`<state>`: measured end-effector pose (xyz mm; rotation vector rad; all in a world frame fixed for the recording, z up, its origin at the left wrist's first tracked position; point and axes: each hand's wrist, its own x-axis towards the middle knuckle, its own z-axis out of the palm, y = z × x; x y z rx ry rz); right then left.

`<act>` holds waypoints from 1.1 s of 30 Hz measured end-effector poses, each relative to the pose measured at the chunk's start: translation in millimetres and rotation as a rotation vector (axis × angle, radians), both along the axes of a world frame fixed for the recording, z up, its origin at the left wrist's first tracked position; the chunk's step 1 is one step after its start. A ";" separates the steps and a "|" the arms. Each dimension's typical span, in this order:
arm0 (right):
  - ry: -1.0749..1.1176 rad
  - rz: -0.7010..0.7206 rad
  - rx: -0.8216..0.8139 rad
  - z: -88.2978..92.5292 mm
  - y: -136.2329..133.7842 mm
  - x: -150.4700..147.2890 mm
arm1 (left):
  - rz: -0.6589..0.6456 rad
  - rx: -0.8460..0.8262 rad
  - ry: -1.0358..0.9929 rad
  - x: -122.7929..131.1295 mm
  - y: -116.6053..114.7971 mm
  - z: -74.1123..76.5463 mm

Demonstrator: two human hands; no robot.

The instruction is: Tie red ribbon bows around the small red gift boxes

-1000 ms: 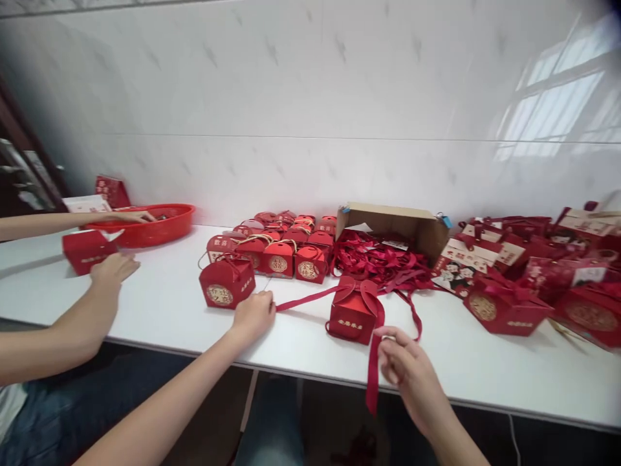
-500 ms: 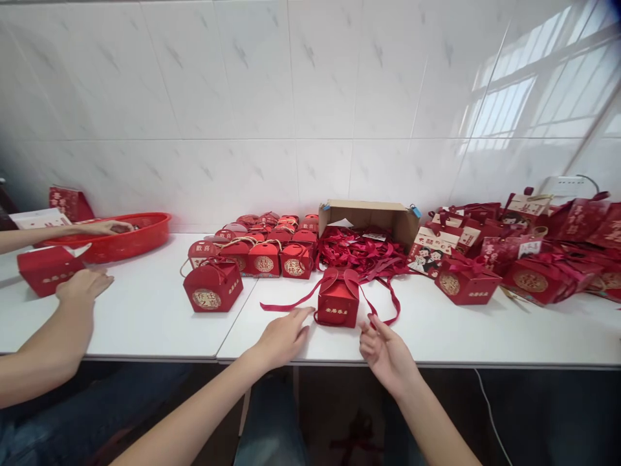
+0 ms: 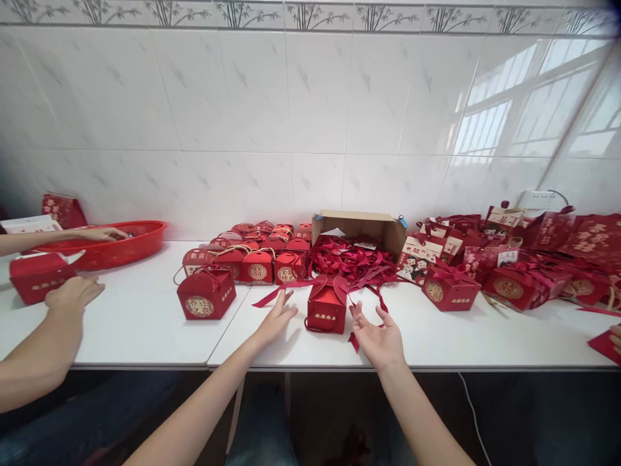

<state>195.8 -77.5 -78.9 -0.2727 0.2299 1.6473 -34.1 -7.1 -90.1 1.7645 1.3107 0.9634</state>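
A red gift box (image 3: 327, 312) with gold lettering stands upright on the white table in front of me, its curved top flaps folded together. A dark red ribbon (image 3: 266, 298) passes through its top and trails out to both sides. Left of the box, my left hand (image 3: 275, 320) is open with fingers stretched out, close to the ribbon's left part. On the other side my right hand (image 3: 381, 336) is open, palm turned up and fingers spread, beside the ribbon's right part. Whether its fingertips touch the ribbon is hard to see.
Behind stands a cardboard box (image 3: 359, 223) of red ribbons. Several finished-looking red boxes (image 3: 257, 266) stand in rows left of it; more boxes and bags (image 3: 451, 285) lie right. At far left, a person's hand (image 3: 72, 294) rests by a red box, another reaches into a red basin (image 3: 130, 249).
Both my hands have opened wider; the left has moved slightly away from the box. The right ribbon part hangs differently. The view has tilted up, and a hand with something red appears at the right edge.
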 end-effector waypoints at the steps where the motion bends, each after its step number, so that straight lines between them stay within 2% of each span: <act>1: 0.014 -0.005 0.002 -0.6 2.8 0.7 | 0.003 -0.034 -0.207 0.6 0.6 1.3; 2: 0.012 -0.012 -0.007 -0.6 5.5 1.0 | 0.012 -0.055 -0.379 1.7 0.6 4.0; 4: -0.036 -0.029 -0.045 1.3 10.4 1.2 | 0.041 -0.049 -0.588 4.6 -0.3 13.9; 8: -0.157 -0.058 -0.098 10.4 17.8 1.7 | 0.093 -0.042 -0.880 9.5 -0.7 44.7; 10: -0.193 -0.070 -0.098 16.1 20.8 2.6 | 0.096 -0.077 -0.966 10.2 1.0 59.5; 13: -0.256 -0.098 -0.084 24.8 26.2 5.9 | 0.071 -0.112 -1.006 10.4 4.0 74.5; 16: -0.314 -0.123 -0.061 32.8 32.4 13.2 | 0.074 -0.140 -1.040 12.4 5.7 80.6; 23: -0.406 -0.176 -0.017 46.4 34.9 39.4 | 0.119 -0.213 -0.985 21.6 12.0 79.8; 28: -0.463 -0.205 0.015 49.7 27.2 48.8 | 0.146 -0.168 -0.935 24.5 17.4 79.9; 33: -0.518 -0.221 0.028 54.5 25.1 52.0 | 0.124 -0.135 -0.893 29.1 11.7 87.5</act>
